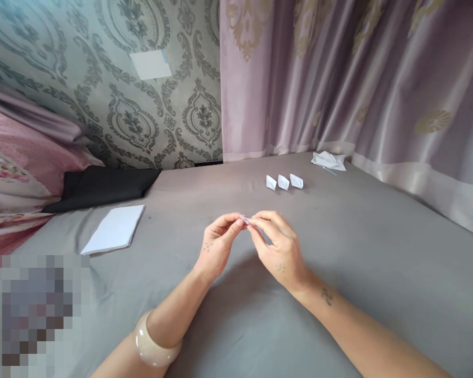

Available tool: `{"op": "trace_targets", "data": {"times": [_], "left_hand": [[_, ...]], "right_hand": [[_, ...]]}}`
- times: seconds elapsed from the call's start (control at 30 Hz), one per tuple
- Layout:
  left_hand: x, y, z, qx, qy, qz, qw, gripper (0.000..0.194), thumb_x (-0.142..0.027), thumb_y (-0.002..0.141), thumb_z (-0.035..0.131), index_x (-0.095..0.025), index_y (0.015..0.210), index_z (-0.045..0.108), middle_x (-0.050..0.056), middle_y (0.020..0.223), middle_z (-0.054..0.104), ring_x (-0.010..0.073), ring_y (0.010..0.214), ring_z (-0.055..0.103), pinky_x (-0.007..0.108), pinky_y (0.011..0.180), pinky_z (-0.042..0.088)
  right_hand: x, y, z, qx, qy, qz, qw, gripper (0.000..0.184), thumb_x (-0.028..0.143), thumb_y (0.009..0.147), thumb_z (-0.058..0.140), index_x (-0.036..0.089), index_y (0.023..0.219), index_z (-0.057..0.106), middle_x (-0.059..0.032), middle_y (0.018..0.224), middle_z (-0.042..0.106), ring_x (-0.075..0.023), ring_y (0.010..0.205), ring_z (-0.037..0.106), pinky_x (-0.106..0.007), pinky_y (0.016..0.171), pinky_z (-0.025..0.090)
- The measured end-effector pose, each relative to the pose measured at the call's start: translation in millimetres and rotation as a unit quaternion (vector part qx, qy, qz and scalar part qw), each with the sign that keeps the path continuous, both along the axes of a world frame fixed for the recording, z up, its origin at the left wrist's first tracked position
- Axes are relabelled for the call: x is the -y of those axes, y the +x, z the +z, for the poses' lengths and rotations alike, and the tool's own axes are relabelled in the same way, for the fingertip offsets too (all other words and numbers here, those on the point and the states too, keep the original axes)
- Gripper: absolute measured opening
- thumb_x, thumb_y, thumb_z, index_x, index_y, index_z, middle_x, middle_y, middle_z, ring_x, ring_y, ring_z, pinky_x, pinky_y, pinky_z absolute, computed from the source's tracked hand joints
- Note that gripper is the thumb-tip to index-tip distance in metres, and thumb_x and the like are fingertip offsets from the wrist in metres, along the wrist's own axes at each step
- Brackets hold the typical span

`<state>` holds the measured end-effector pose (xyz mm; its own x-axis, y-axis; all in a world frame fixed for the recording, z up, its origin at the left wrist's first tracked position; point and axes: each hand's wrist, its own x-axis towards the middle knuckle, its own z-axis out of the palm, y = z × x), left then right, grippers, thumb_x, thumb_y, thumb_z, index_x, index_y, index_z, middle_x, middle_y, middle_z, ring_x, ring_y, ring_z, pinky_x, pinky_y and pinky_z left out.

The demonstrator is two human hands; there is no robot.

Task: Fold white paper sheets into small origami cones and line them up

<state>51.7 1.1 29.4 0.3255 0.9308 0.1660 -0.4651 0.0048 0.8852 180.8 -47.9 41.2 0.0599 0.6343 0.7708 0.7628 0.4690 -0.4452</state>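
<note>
My left hand point(220, 239) and my right hand point(278, 241) meet above the middle of the grey sheet, fingertips close together. Pinched between them is a small folded piece of paper point(245, 220), mostly hidden by the fingers. Both thumbs and forefingers press on it. Beyond my hands stand three small folded white paper shapes in a row: a left one point(271, 182), a middle one point(283, 182) and a right one point(297, 181).
A stack of white paper point(114, 228) lies on the left, near a folded black cloth point(110, 184). At the back right are crumpled white papers point(329, 160) with a thin light-blue stick point(330, 171). A curtain point(291, 84) hangs behind. The lower left corner is pixelated.
</note>
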Motion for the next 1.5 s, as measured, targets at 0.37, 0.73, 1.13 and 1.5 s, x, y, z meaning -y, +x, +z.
{"op": "trace_targets", "data": {"times": [0.37, 0.73, 1.13, 1.5], "left_hand": [[-1.2, -2.2, -4.0, -0.024, 0.039, 0.014, 0.999, 0.008, -0.021, 0.079, 0.069, -0.021, 0.086, 0.073, 0.002, 0.092, 0.066, 0.0127, 0.091, 0.058, 0.025, 0.088, 0.045], [-1.3, -3.0, -2.8, -0.054, 0.052, -0.008, 0.997, 0.010, -0.024, 0.080, 0.068, -0.020, 0.087, 0.073, 0.002, 0.086, 0.066, 0.0138, 0.083, 0.059, 0.028, 0.082, 0.047], [-3.2, -3.9, -1.2, -0.044, -0.043, 0.011, 0.998, 0.013, -0.030, 0.076, 0.072, -0.017, 0.077, 0.071, 0.002, 0.076, 0.065, 0.0117, 0.074, 0.056, 0.026, 0.074, 0.045], [2.5, 0.8, 0.9, -0.026, -0.065, -0.021, 0.997, 0.016, -0.031, 0.079, 0.069, -0.014, 0.077, 0.067, 0.001, 0.073, 0.061, 0.0100, 0.070, 0.054, 0.024, 0.072, 0.044]], "right_hand": [[1.9, -5.1, 0.2, 0.011, 0.025, -0.001, 1.000, 0.020, 0.010, 0.086, 0.055, 0.021, 0.100, 0.066, -0.0063, 0.094, 0.064, -0.0165, 0.082, 0.059, -0.035, 0.076, 0.049], [3.9, -3.1, 5.0, -0.034, -0.054, 0.017, 0.998, 0.019, 0.015, 0.089, 0.049, 0.017, 0.095, 0.067, -0.0086, 0.096, 0.059, -0.0176, 0.088, 0.057, -0.033, 0.080, 0.050], [4.5, -0.9, 1.5, -0.003, -0.085, 0.023, 0.996, 0.021, 0.024, 0.087, 0.053, 0.019, 0.069, 0.062, -0.0086, 0.099, 0.063, -0.0191, 0.089, 0.060, -0.033, 0.076, 0.050], [-0.2, -2.9, -3.4, -0.132, -0.143, 0.030, 0.980, 0.008, 0.026, 0.084, 0.061, 0.022, 0.082, 0.067, -0.0010, 0.077, 0.063, -0.0130, 0.068, 0.057, -0.026, 0.066, 0.047]]}}
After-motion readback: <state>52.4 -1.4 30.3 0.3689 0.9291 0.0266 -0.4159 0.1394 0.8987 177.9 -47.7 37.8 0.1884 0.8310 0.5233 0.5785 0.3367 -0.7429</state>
